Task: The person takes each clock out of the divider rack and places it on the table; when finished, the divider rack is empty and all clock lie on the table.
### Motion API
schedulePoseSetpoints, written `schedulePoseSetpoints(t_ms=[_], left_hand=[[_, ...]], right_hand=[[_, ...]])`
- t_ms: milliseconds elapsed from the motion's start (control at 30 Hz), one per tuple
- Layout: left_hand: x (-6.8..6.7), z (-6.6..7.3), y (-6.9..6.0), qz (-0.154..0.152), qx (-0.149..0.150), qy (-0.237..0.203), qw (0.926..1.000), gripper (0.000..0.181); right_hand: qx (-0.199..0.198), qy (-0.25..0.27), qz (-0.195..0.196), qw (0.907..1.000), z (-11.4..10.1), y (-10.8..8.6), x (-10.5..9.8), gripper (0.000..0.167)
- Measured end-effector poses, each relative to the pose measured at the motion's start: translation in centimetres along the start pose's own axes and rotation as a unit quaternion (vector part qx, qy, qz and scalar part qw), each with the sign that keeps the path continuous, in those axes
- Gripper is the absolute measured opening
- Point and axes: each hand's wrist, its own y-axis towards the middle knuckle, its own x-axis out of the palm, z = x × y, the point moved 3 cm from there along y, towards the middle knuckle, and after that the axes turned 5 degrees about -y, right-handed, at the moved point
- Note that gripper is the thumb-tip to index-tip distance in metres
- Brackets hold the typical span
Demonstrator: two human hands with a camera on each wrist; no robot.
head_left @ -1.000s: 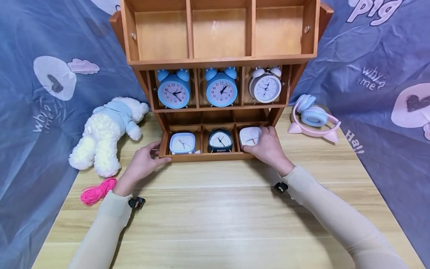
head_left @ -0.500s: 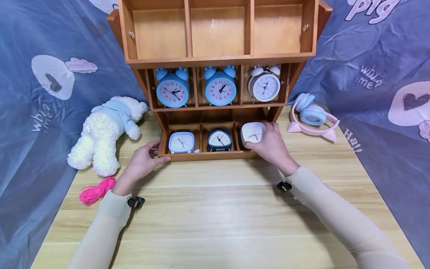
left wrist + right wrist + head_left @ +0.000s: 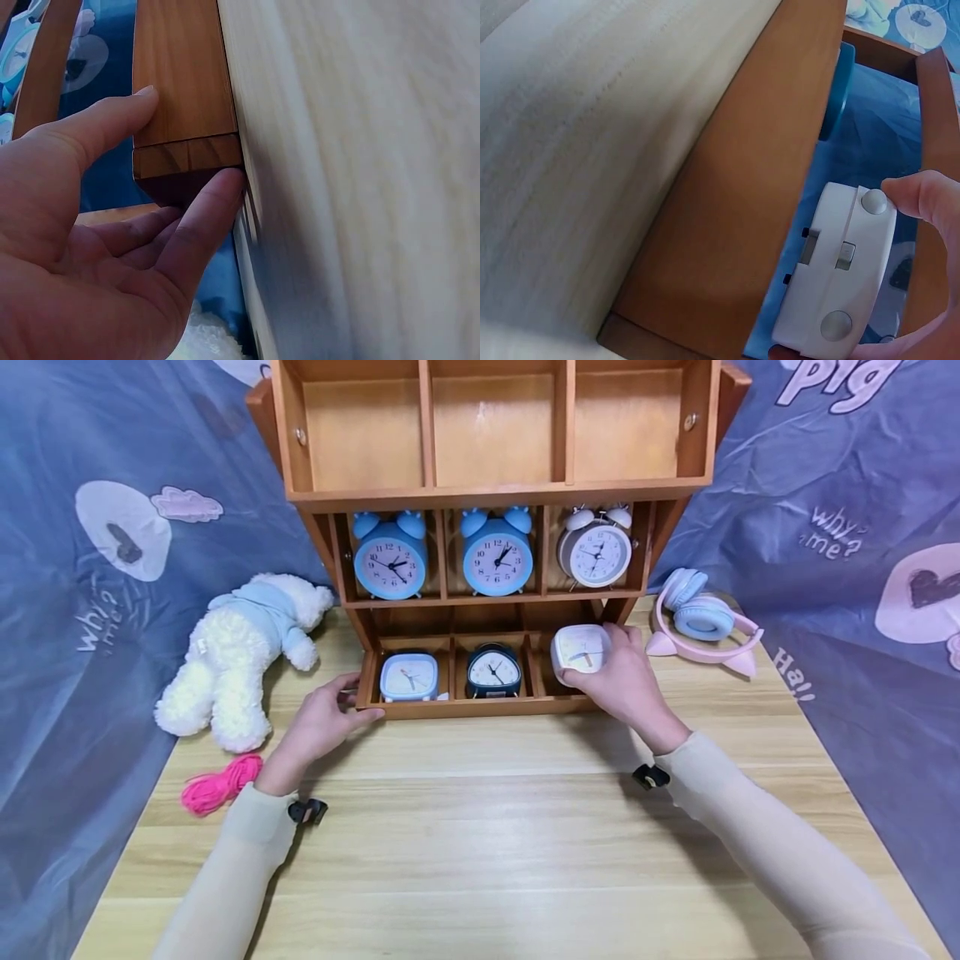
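My right hand (image 3: 630, 681) grips a white square alarm clock (image 3: 581, 647) by its sides, tilted at the bottom-right compartment of a wooden shelf (image 3: 480, 710). From the right wrist, the white clock (image 3: 847, 262) shows round silver knobs and a small switch, with the thumb at one end. At the shelf's lower left corner, my left hand (image 3: 318, 727) holds the wood; the left wrist view has its thumb on the front board (image 3: 184, 75) and a fingertip by the lower edge. A light-blue square clock (image 3: 408, 677) and a dark-green rounded clock (image 3: 493, 671) occupy the neighbouring bottom compartments.
Two blue twin-bell clocks, left (image 3: 390, 564) and middle (image 3: 498, 562), and a white twin-bell clock (image 3: 597, 556) stand on the middle tier. A plush toy (image 3: 240, 652) and pink cord (image 3: 221, 785) lie left. Pink cat-ear headphones (image 3: 705, 622) lie right on the table (image 3: 480, 843).
The right hand has lifted the white square clock up and to the right from within its bottom-right compartment. The left hand stays at the shelf corner.
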Motion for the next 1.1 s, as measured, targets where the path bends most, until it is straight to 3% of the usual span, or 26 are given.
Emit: schedulePoseSetpoints(t_ms=[600,1100], left_hand=[[0.0,-0.2,0.2,-0.006,-0.006,-0.001,1.0,0.092],[-0.1,0.1,0.1,-0.005,0.002,0.004,1.0,0.087]], right_hand=[[-0.008,-0.001,0.014,0.9999,1.8,-0.2,-2.0,0.102],[0.016,-0.021,0.01,0.9996,4.1,-0.4,-4.0,0.11]])
